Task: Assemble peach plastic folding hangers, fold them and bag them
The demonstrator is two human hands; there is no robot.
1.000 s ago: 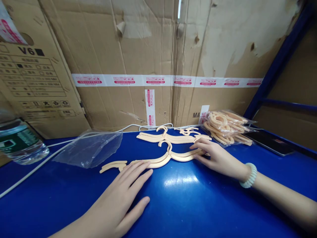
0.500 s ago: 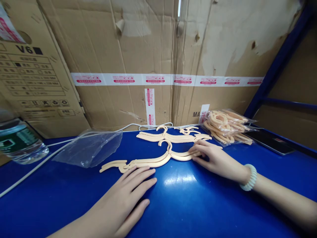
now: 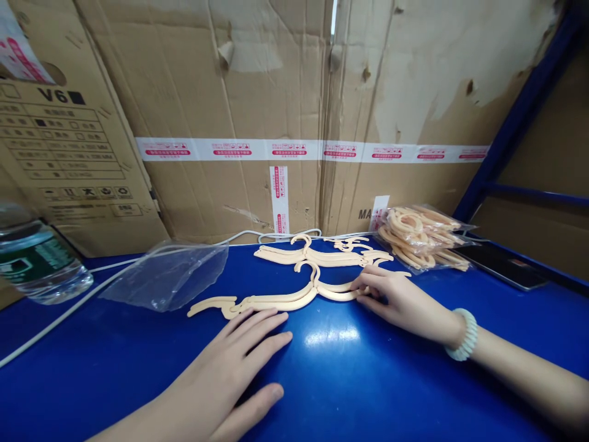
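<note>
A cream-coloured folding hanger point(image 3: 280, 302) lies across the blue table, its hook pointing away from me and its left end piece bent outward. My left hand point(image 3: 243, 359) rests flat just in front of its left arm, fingers spread, the fingertips close to or touching the edge. On the right arm of the hanger, my right hand point(image 3: 396, 298) has its fingers curled and pinched around the piece, hiding part of it. Behind this hanger lies a second cream hanger stack point(image 3: 313, 255), with smaller cream pieces point(image 3: 347, 242) beyond it.
Bagged cream hangers point(image 3: 418, 236) are piled at the right beside a dark phone point(image 3: 501, 264). A clear plastic bag point(image 3: 165, 276), a white cable point(image 3: 50, 325) and a water bottle point(image 3: 39, 258) are on the left. Cardboard point(image 3: 230, 92) stands along the back.
My right fingers have curled in slightly more on the hanger's right arm. My left thumb has spread a little outward. The hanger stays in nearly the same place.
</note>
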